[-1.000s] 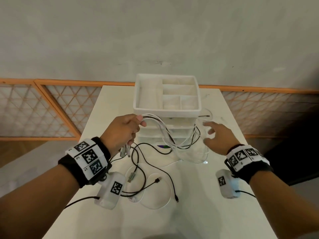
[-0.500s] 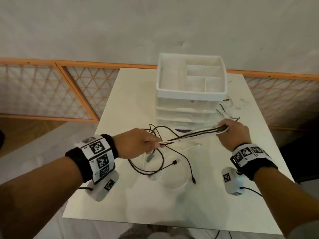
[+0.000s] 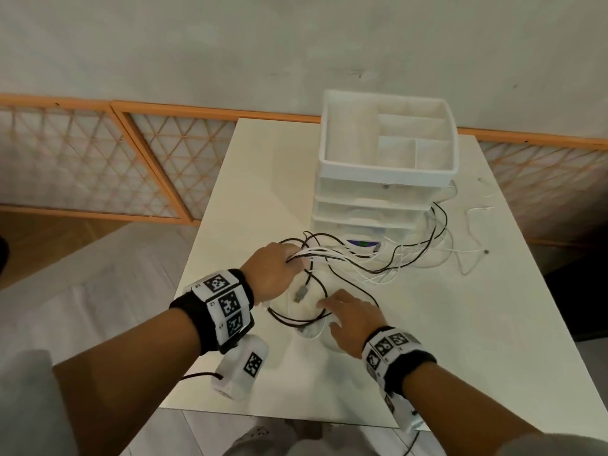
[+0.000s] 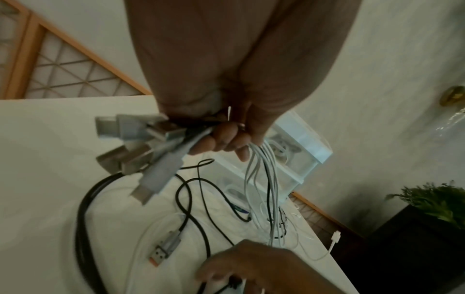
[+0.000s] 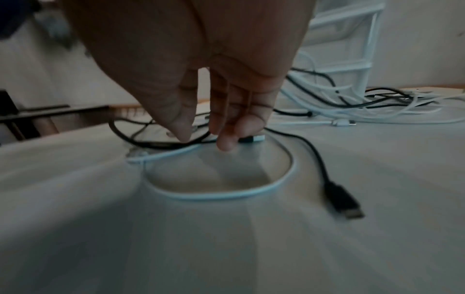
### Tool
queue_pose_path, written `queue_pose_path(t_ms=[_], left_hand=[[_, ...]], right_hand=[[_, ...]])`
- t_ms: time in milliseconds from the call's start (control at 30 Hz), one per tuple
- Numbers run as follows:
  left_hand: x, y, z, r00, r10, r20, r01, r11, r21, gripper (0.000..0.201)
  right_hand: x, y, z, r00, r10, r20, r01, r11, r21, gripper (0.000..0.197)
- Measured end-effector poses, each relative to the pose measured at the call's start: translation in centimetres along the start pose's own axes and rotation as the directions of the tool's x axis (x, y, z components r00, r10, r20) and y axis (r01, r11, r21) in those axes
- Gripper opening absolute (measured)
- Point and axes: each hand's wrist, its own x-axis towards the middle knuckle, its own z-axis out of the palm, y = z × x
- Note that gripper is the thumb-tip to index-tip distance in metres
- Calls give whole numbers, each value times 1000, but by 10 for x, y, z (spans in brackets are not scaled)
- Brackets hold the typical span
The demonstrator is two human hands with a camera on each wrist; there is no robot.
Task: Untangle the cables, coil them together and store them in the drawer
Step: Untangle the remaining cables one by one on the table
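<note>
My left hand [image 3: 289, 258] grips a bundle of white and black cables [image 3: 332, 256] near their plug ends. Several grey USB plugs [image 4: 141, 143] stick out of the fist [image 4: 226, 143], and white strands [image 4: 264, 179] hang below it. The rest of the bundle trails slack across the table to the right side of the white drawer unit [image 3: 385, 179]. My right hand [image 3: 325, 311] is low over loose cables in front of me. Its thumb and straight fingers [image 5: 205, 140] touch a black cable [image 5: 161, 144] beside a white loop [image 5: 226, 196].
The drawer unit stands at the back of the white table [image 3: 460, 340] with a divided tray on top. A black plug [image 5: 344, 201] lies to the right of my right hand. A thin white cable [image 3: 473, 225] lies at the far right. Orange-framed lattice panels [image 3: 98, 166] line the wall.
My right hand let go of the taut bundle and came down to the loose cables near my left hand. The bundle's far end now lies slack by the drawers.
</note>
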Motion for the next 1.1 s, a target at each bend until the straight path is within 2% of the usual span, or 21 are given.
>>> queue_pose_path(t_ms=[133, 200, 233, 300, 400, 467, 500, 533, 567, 600, 667, 733, 800, 867, 1000, 1100], left_hand=[[-1, 6, -5, 1000, 13, 4, -13, 1000, 3, 31], [0, 5, -6, 1000, -23, -15, 23, 1000, -6, 32], [1, 4, -6, 999, -46, -28, 45, 999, -18, 33], [3, 1, -6, 993, -95, -63, 88, 991, -103, 35], [7, 3, -5, 983, -165, -75, 132, 935, -329, 31], [6, 15, -2, 985, -163, -54, 125, 895, -428, 28], [5, 24, 0, 988, -152, -34, 118, 874, -472, 26], [6, 32, 4, 990, -141, -8, 116, 846, -520, 24], [6, 41, 7, 992, -125, 15, 112, 821, -560, 23], [6, 49, 10, 994, -105, 25, 101, 814, -573, 22], [9, 60, 15, 999, -46, -21, 32, 891, -453, 25], [10, 67, 17, 999, 6, -51, -21, 955, -295, 29], [10, 70, 17, 997, 58, -49, -66, 977, -203, 30], [8, 71, 16, 996, 87, -17, -89, 985, -148, 26], [5, 70, 18, 995, 93, 30, -88, 985, -146, 24], [8, 67, 23, 998, 59, 20, -56, 992, -111, 27]], right_hand=[[7, -5, 8, 997, 81, -11, -82, 993, -83, 30], [4, 1, 4, 995, 99, 12, -98, 993, -72, 36], [1, 6, -2, 992, 129, 4, -128, 992, -13, 41], [-6, 16, -24, 974, 217, -69, -197, 953, 230, 45], [-22, 26, -67, 917, 331, -221, -124, 765, 631, 39], [-30, 17, -90, 914, 346, -212, -10, 541, 841, 33], [-32, 8, -97, 922, 330, -205, 42, 441, 897, 27], [-34, -1, -102, 927, 310, -212, 82, 381, 921, 21], [-36, -11, -104, 930, 292, -223, 107, 365, 925, 18], [-37, -20, -105, 933, 273, -235, 124, 369, 921, 17], [-38, -32, -106, 937, 236, -258, 139, 424, 895, 23], [-38, -38, -107, 930, 188, -314, 161, 560, 813, 25], [-40, -40, -106, 909, 98, -405, 200, 750, 631, 17], [-45, -40, -107, 896, 10, -445, 217, 864, 455, 9], [-49, -40, -106, 904, -116, -411, 225, 948, 226, 14], [-45, -42, -102, 915, -152, -374, 192, 979, 71, 18]])
